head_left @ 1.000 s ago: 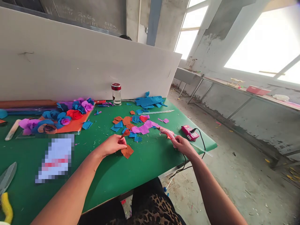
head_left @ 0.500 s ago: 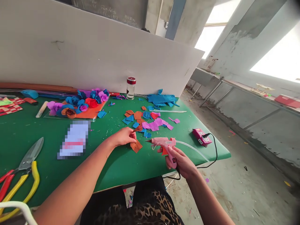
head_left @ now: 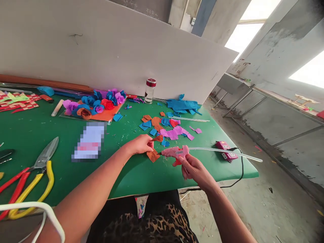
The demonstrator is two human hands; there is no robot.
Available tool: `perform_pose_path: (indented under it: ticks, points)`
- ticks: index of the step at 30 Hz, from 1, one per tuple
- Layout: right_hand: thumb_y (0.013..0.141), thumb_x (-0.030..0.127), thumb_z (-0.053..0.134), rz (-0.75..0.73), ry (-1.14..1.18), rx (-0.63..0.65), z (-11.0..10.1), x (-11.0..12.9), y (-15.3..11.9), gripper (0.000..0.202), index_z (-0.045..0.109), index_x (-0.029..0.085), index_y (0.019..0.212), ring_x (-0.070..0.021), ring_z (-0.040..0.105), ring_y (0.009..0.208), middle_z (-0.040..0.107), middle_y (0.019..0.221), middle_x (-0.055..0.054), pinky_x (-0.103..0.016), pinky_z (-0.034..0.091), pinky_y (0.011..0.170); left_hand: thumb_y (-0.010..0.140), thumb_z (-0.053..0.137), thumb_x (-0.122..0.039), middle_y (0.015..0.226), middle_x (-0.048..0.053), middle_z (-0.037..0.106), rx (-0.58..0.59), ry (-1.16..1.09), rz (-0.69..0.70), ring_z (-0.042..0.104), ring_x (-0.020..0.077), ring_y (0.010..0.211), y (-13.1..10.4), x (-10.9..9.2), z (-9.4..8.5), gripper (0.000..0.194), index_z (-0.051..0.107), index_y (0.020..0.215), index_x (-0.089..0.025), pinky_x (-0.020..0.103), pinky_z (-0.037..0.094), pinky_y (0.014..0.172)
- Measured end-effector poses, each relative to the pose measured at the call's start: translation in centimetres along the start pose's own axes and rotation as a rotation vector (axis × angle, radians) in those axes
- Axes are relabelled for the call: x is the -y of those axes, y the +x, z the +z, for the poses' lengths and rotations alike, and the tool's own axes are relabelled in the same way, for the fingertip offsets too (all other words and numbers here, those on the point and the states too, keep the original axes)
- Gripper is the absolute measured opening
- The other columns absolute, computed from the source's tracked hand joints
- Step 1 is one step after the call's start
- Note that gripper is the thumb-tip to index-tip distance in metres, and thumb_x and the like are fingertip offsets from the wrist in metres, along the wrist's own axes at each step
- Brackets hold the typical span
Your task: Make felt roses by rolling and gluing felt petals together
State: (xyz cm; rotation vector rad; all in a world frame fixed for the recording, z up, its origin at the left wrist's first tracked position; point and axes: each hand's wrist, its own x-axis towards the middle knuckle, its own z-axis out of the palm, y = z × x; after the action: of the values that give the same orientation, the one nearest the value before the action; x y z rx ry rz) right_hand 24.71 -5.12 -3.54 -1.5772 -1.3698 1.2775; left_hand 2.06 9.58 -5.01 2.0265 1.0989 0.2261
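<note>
My left hand pinches brown paper; one piece hangs below the fingertips and a curled brown strip sticks out above them. In my right hand is a pink hot glue gun, gripped round its handle. Its nozzle points left and meets the right edge of the lower brown piece, or nearly so. A long clear glue stick runs out of the gun's back. Beyond my hands lie loose purple paper pieces, with blue and brown ones among them.
Paper flowers sit at the back left, near a glass jar with a red lid. Large scissors with red and yellow handles lie on the left. A magenta power socket is at the right, its black cable hanging over the edge.
The glue gun has moved left and tipped, bringing its nozzle to the brown paper in my left hand. My view has shifted, so the table's things appear further right.
</note>
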Motion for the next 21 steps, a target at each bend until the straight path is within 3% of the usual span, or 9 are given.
perform_pose_path:
  ticks: [7, 21]
  points:
    - [0.089, 0.064, 0.045, -0.083, -0.174, 0.074, -0.5, 0.7, 0.4, 0.049, 0.059, 0.017, 0.082, -0.0102, 0.041, 0.043, 0.044, 0.048, 0.006, -0.023, 0.035, 0.046, 0.061, 0.062, -0.021, 0.062, 0.001, 0.064, 0.002, 0.023, 0.023, 0.057, 0.0166, 0.062, -0.2, -0.4, -0.1, 0.003, 0.061, 0.061, -0.018, 0.026, 0.037, 0.056]
    - [0.094, 0.055, 0.041, -0.187, -0.418, 0.061, -0.4, 2.1, 0.4, 0.041, 0.059, 0.021, 0.079, -0.0134, 0.045, 0.047, 0.047, 0.049, 0.004, -0.026, 0.037, 0.053, 0.06, 0.062, -0.018, 0.059, -0.001, 0.061, -0.012, 0.023, 0.011, 0.055, 0.0151, 0.061, -0.4, -0.7, -0.1, 0.002, 0.064, 0.061, -0.018, 0.024, 0.037, 0.055]
